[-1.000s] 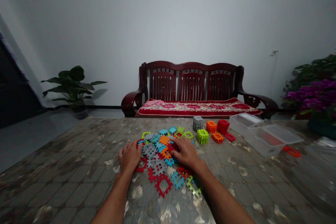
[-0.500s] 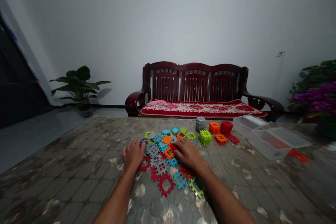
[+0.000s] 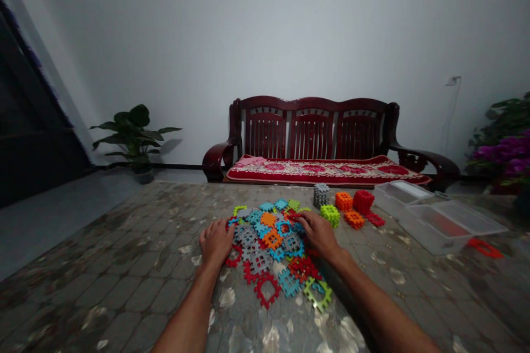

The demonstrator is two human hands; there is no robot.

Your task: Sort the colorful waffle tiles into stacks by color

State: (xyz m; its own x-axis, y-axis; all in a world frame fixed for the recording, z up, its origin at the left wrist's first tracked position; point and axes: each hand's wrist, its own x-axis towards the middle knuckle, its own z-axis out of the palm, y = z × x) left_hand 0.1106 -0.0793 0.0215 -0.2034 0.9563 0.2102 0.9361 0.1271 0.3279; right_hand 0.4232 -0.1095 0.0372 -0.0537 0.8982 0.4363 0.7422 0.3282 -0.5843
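Observation:
A heap of flat, notched interlocking plastic pieces in grey, blue, red, orange and green lies between my hands; one grey piece (image 3: 260,262) is near its middle. At the heap's left edge, my left hand (image 3: 217,241) rests palm down, fingers stretched out, holding nothing visible. By its fingertips are blue and red pieces, partly covered. My right hand (image 3: 322,235) is over the heap's right side, thumb and fingers pinched at a red notched piece (image 3: 293,215). A red ring-like piece (image 3: 267,291) and a green one (image 3: 318,293) lie at the near edge.
Beyond my right hand stand stacks sorted by colour: grey (image 3: 321,195), green (image 3: 330,215), orange (image 3: 343,201) and red (image 3: 363,201). An open clear plastic box (image 3: 430,231) is to their right, with an orange-red item (image 3: 485,248) beside it. A wooden bench (image 3: 312,138) stands behind the table.
My right hand has moved right and away from me, uncovering blue and grey pieces in the heap. My left hand stays at the left edge. The whole view has shifted slightly.

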